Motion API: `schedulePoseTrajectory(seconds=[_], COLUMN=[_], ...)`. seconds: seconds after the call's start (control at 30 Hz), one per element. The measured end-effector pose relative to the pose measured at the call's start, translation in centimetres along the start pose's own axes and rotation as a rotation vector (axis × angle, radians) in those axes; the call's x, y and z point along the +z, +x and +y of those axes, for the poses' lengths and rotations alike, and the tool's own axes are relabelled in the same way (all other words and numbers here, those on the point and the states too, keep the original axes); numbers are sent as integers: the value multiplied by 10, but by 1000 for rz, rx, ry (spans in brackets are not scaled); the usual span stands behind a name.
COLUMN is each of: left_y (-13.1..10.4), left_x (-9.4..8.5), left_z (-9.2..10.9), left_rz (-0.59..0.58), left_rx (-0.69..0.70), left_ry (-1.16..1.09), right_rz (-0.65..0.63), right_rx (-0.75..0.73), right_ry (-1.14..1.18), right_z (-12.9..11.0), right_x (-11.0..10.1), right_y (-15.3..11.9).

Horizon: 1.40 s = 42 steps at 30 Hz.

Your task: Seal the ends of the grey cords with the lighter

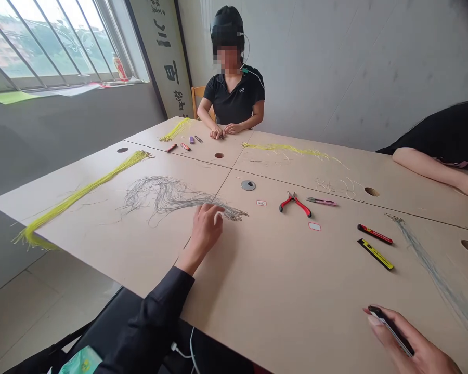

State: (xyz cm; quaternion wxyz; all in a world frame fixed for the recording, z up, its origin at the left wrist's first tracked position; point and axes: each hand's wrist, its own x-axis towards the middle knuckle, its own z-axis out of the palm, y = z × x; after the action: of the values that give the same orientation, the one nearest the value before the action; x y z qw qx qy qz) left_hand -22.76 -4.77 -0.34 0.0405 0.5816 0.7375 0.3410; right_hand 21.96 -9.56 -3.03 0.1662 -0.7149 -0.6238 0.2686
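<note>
My left hand (pixel 206 231) is over the grey cord bundle (pixel 175 197), near the end where small metal clasps (pixel 237 214) gather. Its fingers are bent, with a gap between thumb and index finger, and nothing shows between them. Some fingertips are hidden, so contact with the cords is unclear. At the lower right, my right hand (pixel 417 343) is closed around a slim black box cutter (pixel 392 331), with its far end pointing up and left. Beyond it lie a yellow box cutter (pixel 375 254) and a red box cutter (pixel 375 234).
Red-handled pliers (pixel 295 204) and pink snips (pixel 322 201) lie mid-table. A yellow cord bundle (pixel 89 195) hangs over the left edge; a second grey bundle (pixel 432 270) lies right. Cable holes, one covered by a grey cap (pixel 248 185), dot the tabletop. Two people sit at the far and right sides.
</note>
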Motion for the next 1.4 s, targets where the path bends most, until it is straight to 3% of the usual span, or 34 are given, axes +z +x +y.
schedulePoseTrajectory(seconds=[0.13,0.27,0.47,0.6,0.77,0.9,1.13,1.4], left_y=[34,44,43,44,45,45,45,45], left_x=[9,20,26,27,27,24,24,24], left_z=[-7,-10,-12,-13,-13,-11,-12,-11], left_rz=[51,-29,-117,-145,-121,-131,-131,-152], left_rx=[86,234,202,234,241,228,246,258], left_ry=[-36,-92,-46,-34,-39,-69,-78,-73], right_rz=[-78,-77,-47,-122,-253,-314,-273,-310], right_rx=[-382,-609,-704,-720,-821,-860,-844,-880], right_ry=[-29,-166,-219,-174,-157,-125,-77,-83], right_z=[-66,-112,-146,-195,-249,-261,-259,-262], right_x=[19,42,52,65,98,111,112,118], right_y=[38,64,86,110,139,147,146,147])
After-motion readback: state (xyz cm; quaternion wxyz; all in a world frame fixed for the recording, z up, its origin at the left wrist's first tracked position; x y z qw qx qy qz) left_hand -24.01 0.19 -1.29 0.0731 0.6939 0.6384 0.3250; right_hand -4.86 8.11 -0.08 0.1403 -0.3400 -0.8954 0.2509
